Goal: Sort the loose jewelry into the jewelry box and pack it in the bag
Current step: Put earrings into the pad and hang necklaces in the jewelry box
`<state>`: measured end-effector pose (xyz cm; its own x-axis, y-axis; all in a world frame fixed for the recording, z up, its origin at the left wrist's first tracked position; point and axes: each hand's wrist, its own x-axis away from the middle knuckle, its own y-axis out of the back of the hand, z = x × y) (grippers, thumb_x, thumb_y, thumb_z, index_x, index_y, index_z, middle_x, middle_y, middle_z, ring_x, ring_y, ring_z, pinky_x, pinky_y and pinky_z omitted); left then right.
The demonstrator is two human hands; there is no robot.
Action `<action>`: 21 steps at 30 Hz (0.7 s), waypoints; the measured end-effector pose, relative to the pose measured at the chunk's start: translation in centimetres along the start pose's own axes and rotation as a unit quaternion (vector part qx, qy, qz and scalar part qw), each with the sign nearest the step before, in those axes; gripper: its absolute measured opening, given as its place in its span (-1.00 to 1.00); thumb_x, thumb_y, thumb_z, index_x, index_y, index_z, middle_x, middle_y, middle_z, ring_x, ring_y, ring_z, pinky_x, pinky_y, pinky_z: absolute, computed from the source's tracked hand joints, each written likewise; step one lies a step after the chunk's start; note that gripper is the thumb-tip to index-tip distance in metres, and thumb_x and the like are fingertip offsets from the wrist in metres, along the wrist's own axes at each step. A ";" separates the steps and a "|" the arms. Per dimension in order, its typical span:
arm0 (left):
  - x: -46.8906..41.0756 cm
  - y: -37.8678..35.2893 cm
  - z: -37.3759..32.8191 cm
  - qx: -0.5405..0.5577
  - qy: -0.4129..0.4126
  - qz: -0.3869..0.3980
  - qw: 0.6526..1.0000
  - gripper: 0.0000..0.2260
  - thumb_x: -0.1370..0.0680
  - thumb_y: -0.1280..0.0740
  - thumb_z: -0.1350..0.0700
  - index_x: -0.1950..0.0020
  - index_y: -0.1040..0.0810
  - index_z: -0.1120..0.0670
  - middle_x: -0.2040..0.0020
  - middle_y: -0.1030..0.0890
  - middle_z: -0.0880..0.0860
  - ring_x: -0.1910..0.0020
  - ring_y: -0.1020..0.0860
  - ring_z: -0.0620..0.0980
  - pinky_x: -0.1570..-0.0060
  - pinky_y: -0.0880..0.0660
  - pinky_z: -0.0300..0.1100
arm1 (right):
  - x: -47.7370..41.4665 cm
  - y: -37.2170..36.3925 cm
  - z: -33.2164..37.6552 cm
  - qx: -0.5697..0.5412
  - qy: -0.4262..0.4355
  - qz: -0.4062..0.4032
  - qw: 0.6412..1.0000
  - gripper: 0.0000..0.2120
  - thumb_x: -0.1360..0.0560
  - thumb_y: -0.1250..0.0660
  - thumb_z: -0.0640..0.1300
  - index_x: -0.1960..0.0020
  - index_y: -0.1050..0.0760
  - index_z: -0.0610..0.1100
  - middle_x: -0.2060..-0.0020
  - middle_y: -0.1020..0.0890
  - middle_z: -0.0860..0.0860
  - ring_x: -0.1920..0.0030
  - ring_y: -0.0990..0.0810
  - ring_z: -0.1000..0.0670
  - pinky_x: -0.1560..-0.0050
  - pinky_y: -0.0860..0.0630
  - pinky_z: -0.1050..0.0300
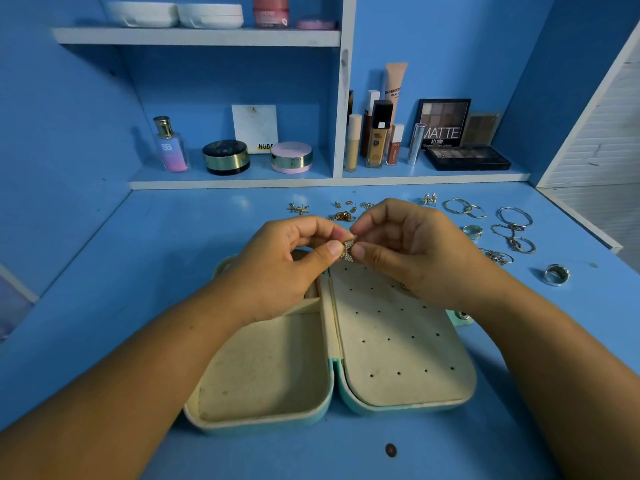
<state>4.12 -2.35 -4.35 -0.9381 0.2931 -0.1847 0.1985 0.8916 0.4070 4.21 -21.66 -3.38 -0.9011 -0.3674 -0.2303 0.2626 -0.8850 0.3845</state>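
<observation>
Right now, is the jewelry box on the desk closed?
No, the jewelry box lies open flat, both halves spread side by side and showing the cream lining and the rows of small holes.

Both forearms reach forward; left hand [287, 258] and right hand [412, 251] pinch one earring [348, 250] between curled fingers [333, 248].
</observation>
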 end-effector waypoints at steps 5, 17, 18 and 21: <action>0.0 0.0 0.1 -0.006 -0.008 -0.006 1.000 -0.79 -0.58 -0.34 0.13 0.06 -0.62 -0.21 0.01 -0.69 -0.13 -0.07 -0.61 -0.19 -0.24 -0.50 -0.07 | -0.2 -0.1 0.0 -0.024 -0.022 -0.012 0.999 -0.76 -0.42 -0.43 -0.22 -0.06 -0.49 -0.10 0.19 -0.71 -0.04 0.21 -0.66 0.00 0.15 -0.56 0.10; 0.1 -0.1 0.0 -0.005 0.017 -0.019 1.000 -0.86 -0.57 -0.34 0.13 0.10 -0.58 -0.13 0.09 -0.67 -0.09 0.05 -0.62 -0.20 -0.08 -0.52 -0.22 | -0.1 0.1 0.2 -0.003 -0.018 -0.004 1.000 -0.89 -0.41 -0.45 -0.20 0.09 -0.57 -0.19 0.22 -0.67 -0.17 0.26 -0.59 0.01 0.22 -0.53 0.28; 0.1 -0.1 -0.1 -0.010 0.020 -0.017 1.000 -0.86 -0.57 -0.34 0.12 0.10 -0.58 -0.12 0.09 -0.67 -0.10 0.05 -0.62 -0.21 -0.10 -0.52 -0.20 | -0.1 0.2 0.2 0.008 -0.015 -0.002 1.000 -0.91 -0.42 -0.44 -0.20 0.10 -0.57 -0.18 0.23 -0.66 -0.16 0.29 -0.57 0.03 0.25 -0.51 0.29; 0.2 0.0 -0.1 -0.029 0.029 -0.008 0.999 -0.87 -0.58 -0.33 0.11 0.10 -0.57 -0.13 0.10 -0.66 -0.13 0.03 -0.62 -0.19 -0.19 -0.52 -0.07 | 0.1 0.4 0.1 0.098 0.007 -0.005 0.995 -0.98 -0.45 -0.42 -0.14 0.15 -0.59 -0.05 0.31 -0.63 0.00 0.35 -0.51 0.09 0.31 -0.45 0.31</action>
<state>3.94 -2.34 -4.32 -0.9563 0.2564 -0.1404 0.1676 0.8744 0.4554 4.23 -22.01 -3.15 -0.8979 -0.3642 -0.2473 0.1801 -0.8165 0.5485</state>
